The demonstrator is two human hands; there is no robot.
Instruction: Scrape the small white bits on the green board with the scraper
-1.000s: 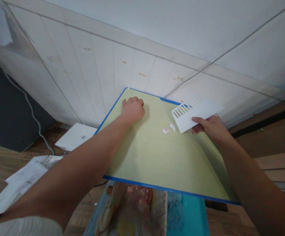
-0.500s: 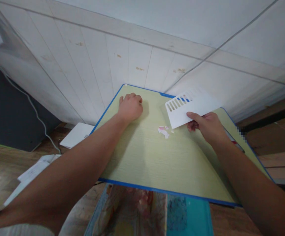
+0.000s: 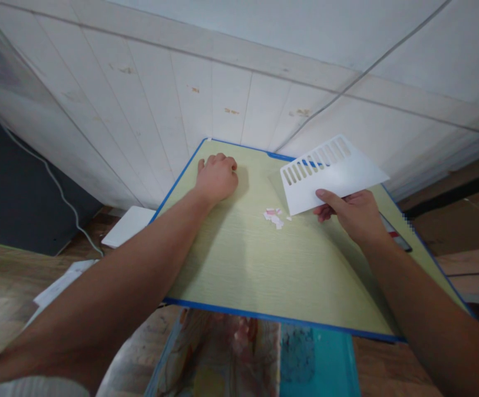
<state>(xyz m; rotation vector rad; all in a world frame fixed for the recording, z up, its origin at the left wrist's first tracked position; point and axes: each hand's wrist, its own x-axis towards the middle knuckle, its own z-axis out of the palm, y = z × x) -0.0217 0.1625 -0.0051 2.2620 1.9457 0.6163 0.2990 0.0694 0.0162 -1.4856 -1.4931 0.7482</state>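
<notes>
My right hand (image 3: 349, 215) pinches a flat white sheet (image 3: 326, 184), stiff like card or thin plastic, by its near edge, thumb on top. A row of rounded slots runs along the sheet's far edge, and it is tilted above the right part of the table. My left hand (image 3: 217, 179) rests on the table's left part, knuckles up, its fingers curled in; nothing shows in it, though the palm is hidden. Small white and pinkish paper scraps (image 3: 275, 219) lie between the hands on the pale yellow-green tabletop (image 3: 239, 264).
Blue edging (image 3: 264, 316) borders the table, which stands near a white panelled wall (image 3: 148, 82). A dark flat object (image 3: 397, 234) lies beyond my right wrist. On the floor at left are a white box-like item (image 3: 127, 226) and papers (image 3: 63, 281). A grey cable (image 3: 363, 77) crosses the wall.
The white sheet has come to a steadier tilt, its slots now sharp where they were blurred. Both hands stay nearly in place; the view has shifted slightly.
</notes>
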